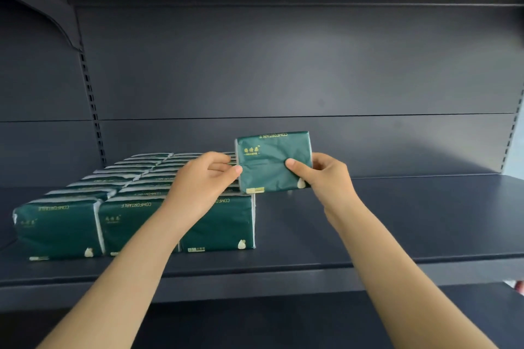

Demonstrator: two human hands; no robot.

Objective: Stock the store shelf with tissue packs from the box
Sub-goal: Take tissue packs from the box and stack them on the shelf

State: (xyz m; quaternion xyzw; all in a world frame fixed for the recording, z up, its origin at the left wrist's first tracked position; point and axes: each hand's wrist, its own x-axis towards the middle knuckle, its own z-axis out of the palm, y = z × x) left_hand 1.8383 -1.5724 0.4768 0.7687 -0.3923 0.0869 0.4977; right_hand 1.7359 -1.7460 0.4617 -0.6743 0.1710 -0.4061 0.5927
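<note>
Green tissue pack (269,161) upright, deep on the dark shelf (397,221), just right of three rows of stocked packs (127,224). Left hand (202,181) pinches its left edge; right hand (326,176) grips its right side, thumb on front.

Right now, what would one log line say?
action: placing tissue pack | left hand: pinches left edge | right hand: grips right edge | where: right of stocked rows
</note>
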